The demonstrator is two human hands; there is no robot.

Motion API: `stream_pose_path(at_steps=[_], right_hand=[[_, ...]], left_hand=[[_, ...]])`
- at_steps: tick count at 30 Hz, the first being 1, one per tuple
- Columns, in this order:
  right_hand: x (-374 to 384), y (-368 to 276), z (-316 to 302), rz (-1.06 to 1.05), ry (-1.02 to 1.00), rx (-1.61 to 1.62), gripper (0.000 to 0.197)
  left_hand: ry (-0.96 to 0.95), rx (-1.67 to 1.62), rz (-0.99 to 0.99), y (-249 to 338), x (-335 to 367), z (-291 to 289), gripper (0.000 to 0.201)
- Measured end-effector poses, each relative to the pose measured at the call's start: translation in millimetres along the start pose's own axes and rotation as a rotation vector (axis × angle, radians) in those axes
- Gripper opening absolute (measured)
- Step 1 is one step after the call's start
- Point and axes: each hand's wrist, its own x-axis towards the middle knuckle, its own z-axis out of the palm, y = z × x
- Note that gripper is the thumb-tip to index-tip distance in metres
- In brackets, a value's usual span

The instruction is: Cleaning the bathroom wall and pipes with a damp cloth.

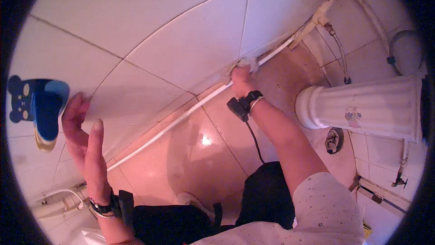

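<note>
R hand [242, 78]: fingers bunched, closed round a pale rag [248, 62]; most of rag shows beyond the fingertips, rest hidden by the hand. Grip detail under the palm: can't tell.

Key relation: white pipe [190, 110] lies directly at R hand, running along the wall ft. Long axis is diag., from up-right of this hand to well down-left of it, passing to the right of L hand [87, 136]. R hand clearly the nearer; rag sits over the pipe line, appears in contact w/ pipe and wall [181, 45], though exact contact is partly hidden.

L hand: wide, fingers extended, thumb apart, nothing held. Fingertips at or v. near the wall; touch not confirmed. Just left of it, a blue bear-shaped holder [21, 102].

Also noted: white pedestal [362, 107] to right of R hand, apart; floor [181, 150] below, w/ wet-looking shine.
</note>
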Motion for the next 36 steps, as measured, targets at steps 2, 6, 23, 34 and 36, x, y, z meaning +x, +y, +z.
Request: stream_pose_path(at_steps=[2, 6, 23, 34, 36], right_hand=[[-4, 15, -6, -0.610, -0.874, -1.530, 0.020], [-60, 10, 6, 0.528, -0.647, -0.046, 0.017], [-159, -253, 34, -1.067, -0.959, -0.381, 0.015], [-111, -60, 12, -0.678, -1.065, -0.970, 0.015], [-101, -53, 8, -0.602, -1.022, -1.079, 0.015]], left_hand=[[-0.016, -0.006, 0.036, 1, 3, 0, 0.051], [-0.080, -0.008, 0.078, -10, 3, 12, 0.048], [-0.025, -0.112, 0.123, -14, -2, -2, 0.044], [-0.058, -0.113, 0.156, -14, 3, 1, 0.045], [-0.064, -0.090, 0.151, -14, 4, 0, 0.046]])
